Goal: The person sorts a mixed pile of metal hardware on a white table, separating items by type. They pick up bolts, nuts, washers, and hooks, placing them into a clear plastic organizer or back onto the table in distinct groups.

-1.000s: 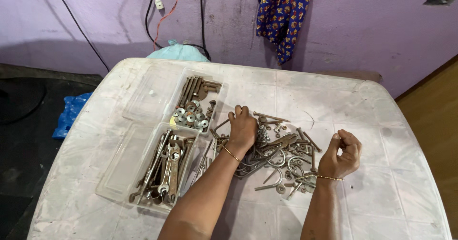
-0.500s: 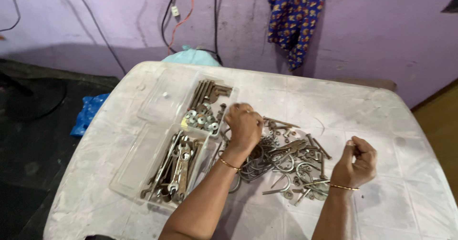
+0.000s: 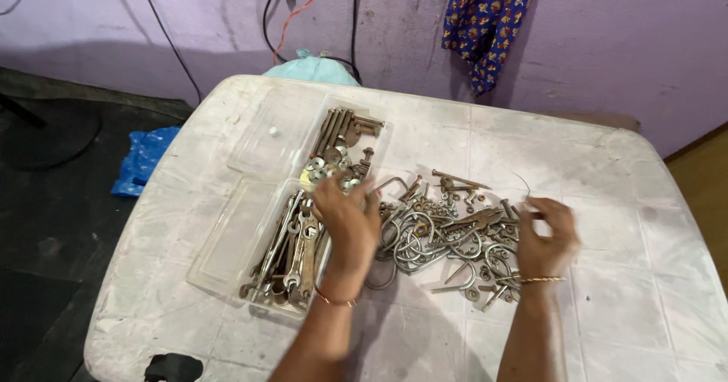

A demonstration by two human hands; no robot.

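Note:
My left hand (image 3: 347, 219) hovers palm down over the gap between two clear plastic trays, fingers bent; what it holds is hidden. The far tray (image 3: 383, 143) holds long bolts and round washers (image 3: 322, 168). In the near tray (image 3: 250, 295) lie rusty wrenches (image 3: 292, 253). To the right, a loose pile of U-bolts, hooks, bolts and nuts (image 3: 444, 234) is spread on the white table (image 3: 607, 200). My right hand (image 3: 547, 234), blurred, rests at the pile's right edge with its fingers reaching into the metal parts.
Two clear lids (image 3: 227, 234) lie left of the trays. A black object (image 3: 174, 367) sits at the table's front left corner. On the dark floor lies a blue bag (image 3: 144, 158). Cables and a patterned cloth (image 3: 489, 18) hang on the purple wall.
My left hand has come back from the pile's far side to the trays, nearer me. My right hand has dropped from a raised pinch into the pile. The camera has shifted.

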